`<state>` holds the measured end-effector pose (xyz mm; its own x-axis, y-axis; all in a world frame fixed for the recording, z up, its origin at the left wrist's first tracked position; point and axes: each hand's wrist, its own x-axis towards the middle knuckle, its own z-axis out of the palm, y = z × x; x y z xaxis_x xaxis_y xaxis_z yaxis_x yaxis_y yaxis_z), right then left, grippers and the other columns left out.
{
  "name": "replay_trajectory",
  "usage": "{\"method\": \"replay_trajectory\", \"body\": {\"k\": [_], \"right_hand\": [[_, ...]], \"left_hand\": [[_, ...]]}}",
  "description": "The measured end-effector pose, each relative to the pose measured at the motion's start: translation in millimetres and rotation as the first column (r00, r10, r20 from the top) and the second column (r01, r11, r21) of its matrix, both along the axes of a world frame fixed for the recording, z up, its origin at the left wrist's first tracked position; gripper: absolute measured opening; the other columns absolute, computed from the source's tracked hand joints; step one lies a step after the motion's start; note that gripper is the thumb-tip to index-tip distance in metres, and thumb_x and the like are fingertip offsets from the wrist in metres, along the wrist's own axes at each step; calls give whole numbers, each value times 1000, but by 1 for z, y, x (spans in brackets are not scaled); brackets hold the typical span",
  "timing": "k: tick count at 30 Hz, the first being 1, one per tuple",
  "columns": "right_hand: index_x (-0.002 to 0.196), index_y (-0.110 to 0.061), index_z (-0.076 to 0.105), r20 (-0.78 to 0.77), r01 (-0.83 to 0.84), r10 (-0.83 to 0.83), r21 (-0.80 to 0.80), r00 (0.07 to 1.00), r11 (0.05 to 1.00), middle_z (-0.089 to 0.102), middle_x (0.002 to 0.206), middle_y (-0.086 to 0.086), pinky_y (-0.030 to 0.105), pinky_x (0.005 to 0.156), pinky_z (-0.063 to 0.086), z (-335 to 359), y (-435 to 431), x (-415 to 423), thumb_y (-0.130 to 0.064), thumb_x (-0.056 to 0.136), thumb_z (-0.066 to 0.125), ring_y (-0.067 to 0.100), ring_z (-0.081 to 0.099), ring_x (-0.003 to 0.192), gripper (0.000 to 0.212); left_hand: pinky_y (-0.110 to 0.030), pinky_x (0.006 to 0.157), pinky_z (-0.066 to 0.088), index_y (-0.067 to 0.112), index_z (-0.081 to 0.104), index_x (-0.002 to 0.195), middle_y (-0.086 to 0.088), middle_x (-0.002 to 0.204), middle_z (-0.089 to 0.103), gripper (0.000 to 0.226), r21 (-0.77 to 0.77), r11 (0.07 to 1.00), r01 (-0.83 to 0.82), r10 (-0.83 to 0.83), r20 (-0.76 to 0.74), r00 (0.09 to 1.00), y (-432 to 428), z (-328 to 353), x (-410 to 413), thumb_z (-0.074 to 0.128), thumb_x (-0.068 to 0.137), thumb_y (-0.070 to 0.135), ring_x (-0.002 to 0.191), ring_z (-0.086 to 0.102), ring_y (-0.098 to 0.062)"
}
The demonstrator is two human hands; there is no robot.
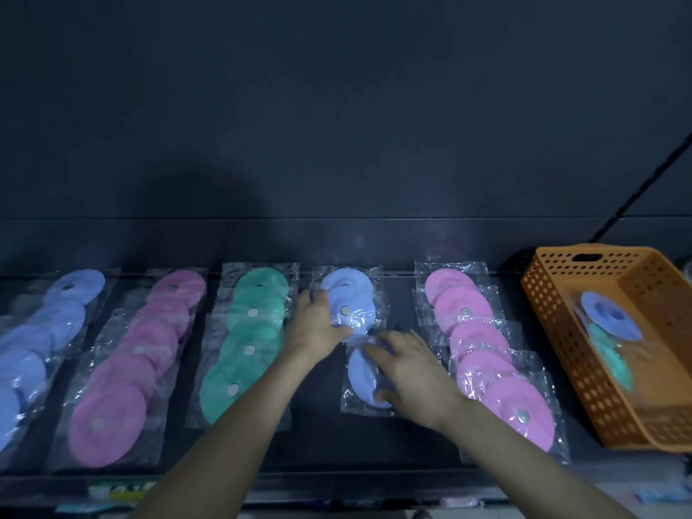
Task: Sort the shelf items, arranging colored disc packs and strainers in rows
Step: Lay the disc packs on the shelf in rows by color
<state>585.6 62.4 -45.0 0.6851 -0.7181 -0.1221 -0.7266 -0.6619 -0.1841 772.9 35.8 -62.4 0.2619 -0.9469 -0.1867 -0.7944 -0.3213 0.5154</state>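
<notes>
I was filling the blue row on the dark shelf [318,436]. My left hand [318,324] gripped a bagged periwinkle-blue disc pack [355,312], and my right hand [408,372] lay flat on the nearer blue pack [361,372], which next needed overlapping squarely. The orange perforated plastic basket [561,350] held a blue bagged disc [610,316] and a green bagged disc [610,365].

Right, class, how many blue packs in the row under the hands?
3: back pack by the wall, middle pack in the left hand, front pack under the right hand. More may hide beneath.
</notes>
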Motion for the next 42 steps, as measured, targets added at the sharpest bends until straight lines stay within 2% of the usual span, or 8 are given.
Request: {"method": "replay_trajectory", "body": {"k": [8, 14, 19, 23, 27, 31, 36, 42], "right_hand": [[149, -19, 22, 181, 171, -201, 168, 963, 971, 29, 148, 5, 32, 114, 21, -8, -22, 6, -34, 76, 74, 25, 21, 139, 90], [143, -21, 37, 117, 158, -173, 125, 978, 979, 32, 144, 13, 31, 109, 31, -5, -32, 20, -33, 76, 72, 28, 33, 133, 77], [135, -23, 43, 107, 389, -409, 166, 906, 906, 50, 120, 8, 37, 91, 44, -3, -34, 25, -45, 75, 70, 31, 47, 112, 70], [89, -15, 60, 245, 565, -655, 349, 715, 748, 62, 79, 4, 30, 64, 43, 1, -41, 20, -34, 82, 65, 29, 62, 82, 20], [58, -14, 50, 342, 641, -817, 506, 464, 577, 49, 53, -1, 29, 47, 32, -9, -37, 15, -16, 86, 61, 19, 46, 55, 31], [76, -10, 60, 345, 569, -923, 730, 171, 379, 57, 65, 2, 24, 46, 36, -22, -22, 24, -7, 87, 55, 16, 49, 58, 13], [81, -17, 53, 369, 387, -925, 868, -85, 311, 59, 79, 5, 28, 62, 45, -19, -14, 36, -3, 94, 48, 15, 53, 67, 20], [86, -12, 54, 350, 292, -918, 912, -185, 289, 58, 87, 9, 35, 78, 44, -15, -17, 37, 0, 95, 44, 20, 53, 81, 18]], "left_hand": [[-26, 72, 39, 3, 57, 110, -15, 106, 63, 24, -101, 994, -49, 37, -115, 993, -4, 7, 18, 55, 89, 13, 87, 55, -25], [-37, 82, 46, 0, 57, 110, -16, 106, 65, 22, -96, 994, -52, 40, -122, 992, -3, 7, 20, 50, 90, 8, 97, 60, -32], [-37, 87, 46, -1, 59, 110, -17, 110, 66, 24, -100, 994, -53, 37, -162, 986, -3, 6, 20, 50, 88, 3, 105, 60, -32], [-34, 78, 43, -1, 60, 103, -17, 104, 67, 26, -97, 993, -62, 46, -155, 987, -3, 7, 22, 45, 82, -5, 98, 60, -34], [-35, 78, 45, 0, 61, 100, -16, 100, 68, 25, -88, 994, -66, 49, -181, 982, -3, 6, 22, 45, 82, -5, 94, 61, -33], [-36, 84, 47, 0, 61, 105, -16, 106, 68, 25, -75, 993, -89, 73, -194, 978, -3, 6, 20, 47, 84, -2, 101, 62, -31], [-38, 85, 47, 1, 61, 108, -14, 106, 68, 25, -74, 991, -110, 91, -220, 971, -2, 5, 20, 49, 87, 2, 100, 62, -31], [-29, 68, 37, 1, 62, 103, -12, 99, 67, 23, -94, 989, -114, 88, -239, 967, -1, 7, 23, 43, 90, 3, 88, 58, -27]]}}
